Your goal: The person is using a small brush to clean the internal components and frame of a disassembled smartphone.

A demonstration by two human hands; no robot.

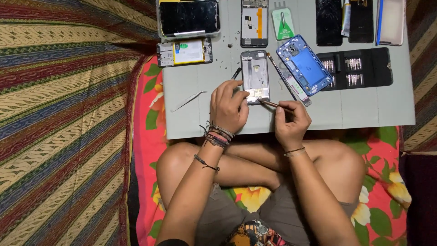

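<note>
The person sits cross-legged on a flowered cloth (384,214) with a low grey tabletop (364,109) drawn up over the knees. The left hand (229,108) rests on the tabletop with its fingers curled and pressed against the lower left edge of an opened silver phone frame (255,76), steadying it; the frame lies flat near the front middle of the tabletop, its long side pointing away from the person. The right hand (291,119) has its fingers pinched together around a thin brown tool (273,104), whose tip touches the bottom edge of the frame. Just right of the frame lies a slim brush (278,73), and beyond it a blue phone housing (304,64), tilted, overlapping the edge of a black bit set case (368,68). A pair of pale tweezers (189,100) lies apart to the left of the left hand. Farther back sit a dark phone screen in a clear tray (189,18), an opened phone showing a yellow battery (185,52), another bare frame with an orange strip (254,23) and a green packet (283,24) (several more dark panels lie at the far right). A striped fabric (63,118) covers the left of the view.
</note>
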